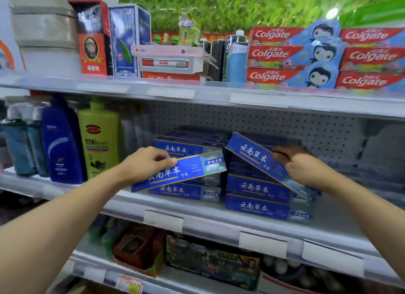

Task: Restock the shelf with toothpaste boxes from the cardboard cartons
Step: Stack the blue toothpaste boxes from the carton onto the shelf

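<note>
On the middle shelf [219, 214], one blue toothpaste box [182, 172] is pinched by the left hand [144, 162]; another box [260, 160], tilted, is gripped by the right hand [304, 168]. Each should be levelled, then slid squarely onto its stack [256, 197].

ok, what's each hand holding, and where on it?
Left hand pinches a tilted blue toothpaste box near its left end. Right hand grips another tilted blue box toward its right end.

White shop shelving [197, 219] with a perforated back panel [263, 120], leafy green wall [219, 6] behind.
</note>
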`<state>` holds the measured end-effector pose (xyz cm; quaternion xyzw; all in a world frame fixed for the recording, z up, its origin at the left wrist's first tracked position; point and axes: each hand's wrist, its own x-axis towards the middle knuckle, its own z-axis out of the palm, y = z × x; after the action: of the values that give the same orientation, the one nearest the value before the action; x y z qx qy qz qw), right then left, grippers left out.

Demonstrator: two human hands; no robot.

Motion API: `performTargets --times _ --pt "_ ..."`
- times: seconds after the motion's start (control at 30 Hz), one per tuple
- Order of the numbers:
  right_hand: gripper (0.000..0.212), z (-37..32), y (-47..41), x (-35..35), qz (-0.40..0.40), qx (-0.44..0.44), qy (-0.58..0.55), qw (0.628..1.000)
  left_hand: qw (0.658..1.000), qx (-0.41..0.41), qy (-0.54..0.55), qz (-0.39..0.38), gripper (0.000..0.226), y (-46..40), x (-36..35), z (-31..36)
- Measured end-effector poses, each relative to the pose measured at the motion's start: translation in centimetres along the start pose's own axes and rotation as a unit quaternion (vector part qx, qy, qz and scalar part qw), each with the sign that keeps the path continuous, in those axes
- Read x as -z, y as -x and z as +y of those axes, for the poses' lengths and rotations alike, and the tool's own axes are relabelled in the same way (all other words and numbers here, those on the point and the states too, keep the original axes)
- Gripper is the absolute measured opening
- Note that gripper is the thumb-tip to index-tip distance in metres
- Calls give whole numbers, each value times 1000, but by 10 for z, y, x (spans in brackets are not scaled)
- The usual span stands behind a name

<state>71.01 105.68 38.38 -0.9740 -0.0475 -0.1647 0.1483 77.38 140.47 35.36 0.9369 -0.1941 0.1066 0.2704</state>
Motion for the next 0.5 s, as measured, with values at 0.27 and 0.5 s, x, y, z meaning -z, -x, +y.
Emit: performTargets --times 0.27,0.5 --pt "33 26 -23 -3 -13 -20 33 999 994 -11 -110 6 32 -48 3 12" --pt "33 34 -17 -1 15 -65 44 997 980 -78 -183 -2 31 -81 -4 5"
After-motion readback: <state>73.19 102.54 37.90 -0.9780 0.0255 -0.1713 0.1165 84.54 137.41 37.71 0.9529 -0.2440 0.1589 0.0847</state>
